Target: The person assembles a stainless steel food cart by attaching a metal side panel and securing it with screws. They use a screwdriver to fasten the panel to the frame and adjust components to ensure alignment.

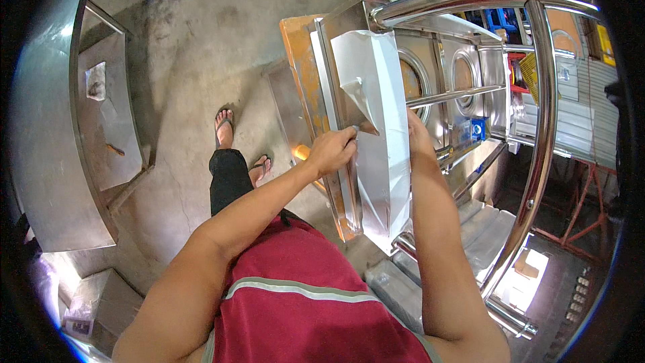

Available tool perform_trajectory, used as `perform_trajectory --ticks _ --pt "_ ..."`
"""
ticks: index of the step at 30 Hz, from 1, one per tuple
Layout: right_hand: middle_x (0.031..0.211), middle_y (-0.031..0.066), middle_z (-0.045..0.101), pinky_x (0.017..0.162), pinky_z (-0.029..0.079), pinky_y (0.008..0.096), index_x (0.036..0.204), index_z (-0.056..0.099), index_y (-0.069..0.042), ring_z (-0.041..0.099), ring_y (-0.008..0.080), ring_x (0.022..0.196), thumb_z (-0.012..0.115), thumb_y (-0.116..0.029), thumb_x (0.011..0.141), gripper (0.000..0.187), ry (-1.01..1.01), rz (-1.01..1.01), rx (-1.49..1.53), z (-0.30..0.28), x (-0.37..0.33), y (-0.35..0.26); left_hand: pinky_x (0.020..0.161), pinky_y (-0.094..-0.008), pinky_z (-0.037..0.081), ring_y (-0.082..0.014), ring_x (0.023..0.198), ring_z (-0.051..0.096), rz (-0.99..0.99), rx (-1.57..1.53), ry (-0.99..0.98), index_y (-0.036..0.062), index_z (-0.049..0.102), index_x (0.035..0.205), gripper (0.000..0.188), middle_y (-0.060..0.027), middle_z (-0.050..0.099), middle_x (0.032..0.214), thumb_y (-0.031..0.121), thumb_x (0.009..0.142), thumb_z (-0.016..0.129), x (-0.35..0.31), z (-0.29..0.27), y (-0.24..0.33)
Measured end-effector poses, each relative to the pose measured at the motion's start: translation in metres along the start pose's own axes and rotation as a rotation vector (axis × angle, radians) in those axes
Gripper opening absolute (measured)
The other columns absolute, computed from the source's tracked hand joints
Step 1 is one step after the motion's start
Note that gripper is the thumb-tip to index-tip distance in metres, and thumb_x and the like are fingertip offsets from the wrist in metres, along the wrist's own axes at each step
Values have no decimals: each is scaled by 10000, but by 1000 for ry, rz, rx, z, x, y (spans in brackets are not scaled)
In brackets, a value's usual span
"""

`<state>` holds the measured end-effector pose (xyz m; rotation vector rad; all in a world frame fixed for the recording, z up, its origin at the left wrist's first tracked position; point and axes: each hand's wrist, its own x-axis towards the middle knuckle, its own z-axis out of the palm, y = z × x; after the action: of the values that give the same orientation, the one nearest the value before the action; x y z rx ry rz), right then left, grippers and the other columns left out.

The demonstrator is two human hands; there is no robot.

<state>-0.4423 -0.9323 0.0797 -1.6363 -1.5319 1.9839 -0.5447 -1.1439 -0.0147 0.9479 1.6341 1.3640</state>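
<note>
Head: left hand (330, 151) peels glossy film (376, 104).

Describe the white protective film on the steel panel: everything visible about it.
The white protective film covers the long face of a stainless steel panel that stands tilted on edge in front of the person. It looks thin, smooth and plastic-like. Near its upper left a flap is peeled back and curls over, baring shiny metal beneath. The left hand pinches the film's peeled edge at mid-height; the right hand rests against its right side. The rest still lies flat.
</note>
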Motion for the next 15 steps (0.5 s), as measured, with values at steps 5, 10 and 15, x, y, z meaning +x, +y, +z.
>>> perform_trajectory --ticks 5,10,15 --pt "927 63 750 654 581 322 1153 740 -72 720 169 759 681 -403 947 394 52 -7 42 18 -38 -5 714 -540 492 -455 829 652 48 1 54 43 605 993 218 -222 672 848 251 936 565 -28 9 16" --pt "1008 87 741 687 569 337 1174 721 -52 707 188 790 574 -525 983 531 36 -46 -35 25 -38 4 690 -533 515 -424 806 667 128 80 38 74 579 921 165 -180 663 812 238 924 577 -47 16 22" --pt "1014 96 739 697 568 346 1179 716 -49 706 200 800 538 -526 994 542 24 -51 -112 15 -9 12 676 -516 531 -399 784 678 235 151 29 87 585 927 155 -146 676 820 241 914 600 -57 21 29"
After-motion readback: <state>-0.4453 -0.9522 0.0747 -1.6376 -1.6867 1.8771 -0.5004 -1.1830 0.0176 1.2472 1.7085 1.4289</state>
